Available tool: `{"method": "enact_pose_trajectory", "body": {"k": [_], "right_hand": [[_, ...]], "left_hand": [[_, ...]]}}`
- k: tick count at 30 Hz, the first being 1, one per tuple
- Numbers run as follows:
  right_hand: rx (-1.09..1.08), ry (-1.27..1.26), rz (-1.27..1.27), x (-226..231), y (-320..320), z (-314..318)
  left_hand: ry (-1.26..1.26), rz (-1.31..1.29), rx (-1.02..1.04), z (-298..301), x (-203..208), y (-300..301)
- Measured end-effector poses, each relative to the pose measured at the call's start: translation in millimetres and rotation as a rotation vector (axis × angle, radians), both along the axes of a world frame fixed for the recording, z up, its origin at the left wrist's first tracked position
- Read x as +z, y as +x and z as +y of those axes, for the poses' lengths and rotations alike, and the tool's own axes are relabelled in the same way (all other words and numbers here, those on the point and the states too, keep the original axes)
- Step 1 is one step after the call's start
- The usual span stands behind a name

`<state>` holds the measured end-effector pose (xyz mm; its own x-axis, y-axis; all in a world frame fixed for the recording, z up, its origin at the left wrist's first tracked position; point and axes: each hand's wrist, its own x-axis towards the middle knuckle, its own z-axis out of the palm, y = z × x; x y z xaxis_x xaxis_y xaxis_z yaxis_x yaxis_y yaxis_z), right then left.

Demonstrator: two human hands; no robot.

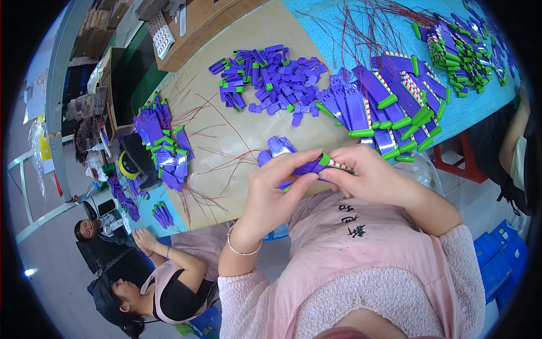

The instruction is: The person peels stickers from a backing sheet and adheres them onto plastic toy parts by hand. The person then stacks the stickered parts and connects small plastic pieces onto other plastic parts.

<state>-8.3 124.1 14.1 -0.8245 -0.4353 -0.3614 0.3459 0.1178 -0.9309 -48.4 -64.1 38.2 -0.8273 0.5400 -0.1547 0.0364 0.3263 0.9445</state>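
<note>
Close in front of my body, just over the table's near edge, my left hand (272, 191) and my right hand (367, 174) grip one purple plastic piece with a green end (323, 160) between them. A red-and-white striped strip shows along its right part. My fingers and thumbs are closed round it and hide much of its shape. Just beyond my left hand lie a few purple pieces (276, 146) with thin red wires. Further right of my hands, striped purple pieces with green ends (389, 101) lie overlapped in a stack.
Small purple and green parts (282, 79) are heaped mid-table. Wired purple pieces (164, 141) lie at left beside a black-and-yellow tape roll (130, 164). Another pile (460, 56) sits far right. A co-worker (164, 282) sits at left; another person's arm (515, 130) is at right.
</note>
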Motion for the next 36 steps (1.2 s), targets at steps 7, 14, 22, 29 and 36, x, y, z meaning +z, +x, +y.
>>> {"method": "enact_pose_trajectory", "body": {"k": [7, 14, 22, 29, 36], "right_hand": [[-0.081, 0.051, 0.231, 11, -8, -17], [-0.133, 0.099, 0.360, -13, -6, -8], [-0.135, -0.001, 0.178, 0, -4, -8], [-0.225, -0.160, -0.132, 0, -2, -12], [-0.327, 0.054, 0.277, -1, 7, -15]], "left_hand": [[-0.073, 0.011, -0.057, 3, -12, -7], [0.884, -0.183, -0.097, -39, -18, -69], [-0.558, 0.737, -0.013, -34, -56, -102], [-0.157, 0.629, -0.066, -7, -9, -46], [-0.133, 0.711, -0.162, 11, -6, -12]]}}
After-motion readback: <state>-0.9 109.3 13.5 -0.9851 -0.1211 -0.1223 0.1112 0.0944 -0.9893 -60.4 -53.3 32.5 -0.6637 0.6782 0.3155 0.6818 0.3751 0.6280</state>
